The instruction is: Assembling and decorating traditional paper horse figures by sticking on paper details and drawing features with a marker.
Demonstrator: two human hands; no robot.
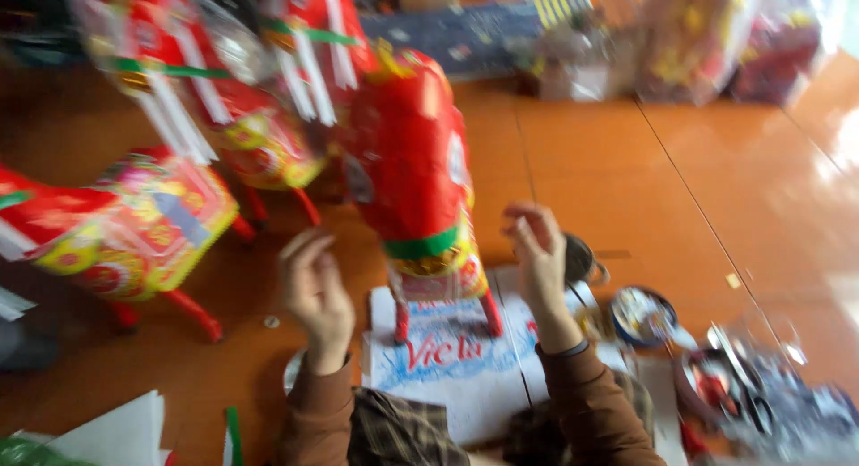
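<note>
Between the two raised hands, a red paper horse stands on a printed white sheet on the orange floor.

Both hands are empty and apart: the left hand (315, 287) hovers just left of the red paper horse (416, 175) with fingers loosely curled, the right hand (537, 251) just right of it with fingers spread, neither touching it as far as the blur lets me tell. The horse stands upright, its red legs resting on the printed white sheet (447, 363). More paper horses (134, 220) stand to the left and far left; a small dark pot (582, 258) and round tins (642, 316) sit near right. Judging by this, the step looks like fitting or checking the horse's trim; closing in on its body would call for a light, even touch from both sides, since thin paper crushes and tips easily.
</note>
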